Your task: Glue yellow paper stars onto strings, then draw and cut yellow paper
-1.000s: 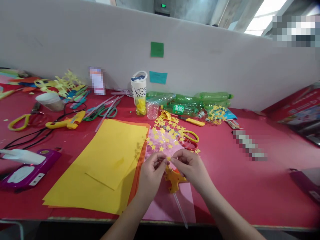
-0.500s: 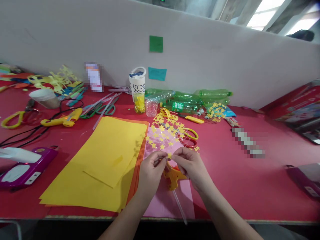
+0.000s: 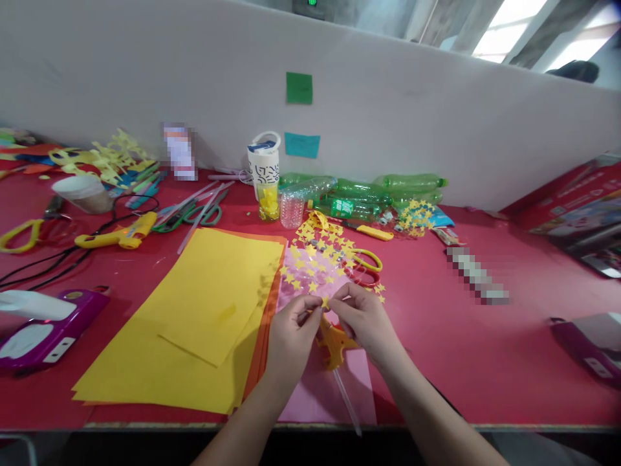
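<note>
A small yellow paper star (image 3: 325, 302) is pinched at its edges between the fingertips of my left hand (image 3: 295, 327) and my right hand (image 3: 365, 320). Below my hands lies an orange-yellow hot glue gun (image 3: 334, 353), partly covered by my right hand, with a clear glue stick (image 3: 347, 401) coming out of its back. It rests on a pink sheet of paper (image 3: 305, 391). Just beyond my fingers, several more yellow stars (image 3: 313, 287) are scattered across clear plastic and the pink sheet. Scissors (image 3: 367, 260) with yellow and red handles lie beside them.
Yellow paper sheets (image 3: 194, 291) are stacked on the left. Farther left are another glue gun (image 3: 119, 234) and a purple device (image 3: 53, 327). Green plastic bottles (image 3: 359, 194), a white tumbler (image 3: 264, 165) and a yellow cutter (image 3: 373, 231) stand or lie toward the partition (image 3: 194, 71).
The view has shifted slightly, so everything sits a little farther left. My hands keep their pinch on the star, with the right fingers a touch lower over the glue gun.
</note>
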Tool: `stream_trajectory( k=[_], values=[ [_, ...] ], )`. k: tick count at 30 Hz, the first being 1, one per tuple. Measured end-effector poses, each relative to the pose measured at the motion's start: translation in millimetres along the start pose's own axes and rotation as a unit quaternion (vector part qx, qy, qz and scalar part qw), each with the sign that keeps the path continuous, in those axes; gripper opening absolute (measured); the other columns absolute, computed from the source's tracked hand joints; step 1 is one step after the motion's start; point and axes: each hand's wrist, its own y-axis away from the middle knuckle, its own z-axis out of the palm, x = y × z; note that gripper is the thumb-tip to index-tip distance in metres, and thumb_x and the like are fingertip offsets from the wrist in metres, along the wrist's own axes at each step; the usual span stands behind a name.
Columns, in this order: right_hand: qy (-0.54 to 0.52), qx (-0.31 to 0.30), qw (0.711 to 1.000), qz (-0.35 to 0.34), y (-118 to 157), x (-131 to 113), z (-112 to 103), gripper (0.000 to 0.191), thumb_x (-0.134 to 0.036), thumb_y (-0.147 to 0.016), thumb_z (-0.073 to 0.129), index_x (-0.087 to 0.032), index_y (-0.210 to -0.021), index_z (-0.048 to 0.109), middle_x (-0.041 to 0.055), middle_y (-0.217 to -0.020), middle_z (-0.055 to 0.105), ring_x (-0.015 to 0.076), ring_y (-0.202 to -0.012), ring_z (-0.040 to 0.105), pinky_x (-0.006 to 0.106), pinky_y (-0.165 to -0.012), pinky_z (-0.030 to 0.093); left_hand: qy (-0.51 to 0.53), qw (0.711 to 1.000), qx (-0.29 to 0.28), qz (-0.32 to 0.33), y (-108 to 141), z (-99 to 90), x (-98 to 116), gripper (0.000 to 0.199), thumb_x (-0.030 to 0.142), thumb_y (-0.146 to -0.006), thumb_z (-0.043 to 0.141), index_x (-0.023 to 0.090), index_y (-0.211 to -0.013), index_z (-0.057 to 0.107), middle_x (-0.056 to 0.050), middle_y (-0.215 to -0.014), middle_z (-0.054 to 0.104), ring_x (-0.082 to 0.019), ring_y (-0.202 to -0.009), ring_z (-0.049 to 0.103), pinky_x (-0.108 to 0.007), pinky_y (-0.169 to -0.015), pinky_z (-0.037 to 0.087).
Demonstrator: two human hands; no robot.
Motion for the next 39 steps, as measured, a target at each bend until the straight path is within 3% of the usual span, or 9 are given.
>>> stream_trajectory(
  k=[13, 39],
  values=[
    [0.119, 0.048, 0.991, -0.043, 2.6, 0.7, 0.3, 0.019, -0.031, -0.077, 0.057, -0.022, -0.068, 0.043, -0.0106, -0.042, 0.043, 0.0068, -0.034, 0.036, 0.017, -0.036, 0.023, -0.014, 0.999, -0.014, -0.026, 0.9, -1.2, 3.4, 0.011, 0.026, -0.081, 0.056, 0.018, -0.081, 0.063, 0.001, -0.066, 0.062, -0.010, -0.054, 0.055, -0.020, -0.050, 0.040],
    [0.137, 0.049, 0.987, -0.076, -0.2, 5.7, 2.9, 0.025, -0.032, -0.079, 0.055, -0.022, -0.063, 0.040, -0.0100, -0.042, 0.040, 0.0070, -0.035, 0.037, 0.018, -0.038, 0.023, 0.012, 0.999, -0.015, -0.036, 0.3, 1.1, 6.2, 0.010, 0.024, -0.081, 0.056, 0.017, -0.075, 0.062, 0.004, -0.055, 0.056, -0.009, -0.049, 0.052, -0.018, -0.046, 0.038]
  ],
)
